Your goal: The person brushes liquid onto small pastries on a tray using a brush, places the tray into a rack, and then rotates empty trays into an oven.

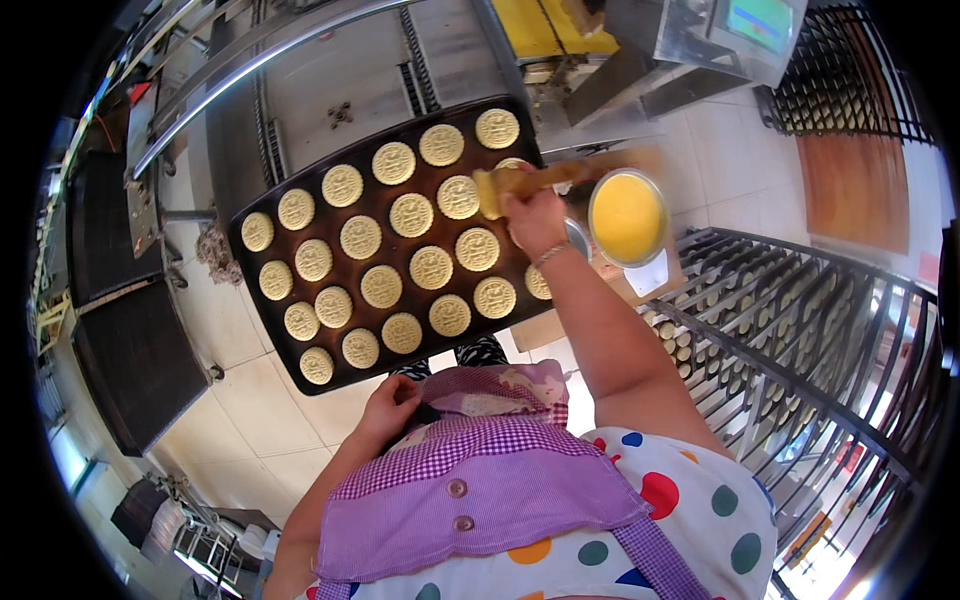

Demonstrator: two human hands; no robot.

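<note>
Fingers (402, 386) of the left hand (388, 410) are curling loosely just beside the apron (480, 480), near the tray's near edge; cannot tell whether they are pinching anything. Fingers of the right hand (538, 222) are wrapping round a flat brush (487, 194), bristles pointing left.

Scene, left to right:

Far left: dark flat panels (140, 365) are standing above the tiled floor.

Centre: a dark tray (285, 245) is lying aslant before the person, a steel machine bed (330, 75) showing beyond its far edge. Round stamped cakes (411, 215) are sitting on it in rows, spaced apart apart from a close pair toward the near left. Near its right end, the brush is hanging over or beside a cake; contact cannot be told. The handle is blurring toward the right. One cake is hiding partly behind the brush, another partly behind the right forearm.

Right: a round bowl (592, 222) is holding yellow liquid (628, 216), just beyond the tray's right end. Farther right, a rack (780, 385) is carrying more pale rounds.

Judgement: the coating step is seemingly being worked, brush to cake tops; which cakes are already wearing liquid, cannot tell. The next stroke is calling for light bristle pressure, sparing the stamped relief, and for reloading at the bowl if the brush is running dry.
</note>
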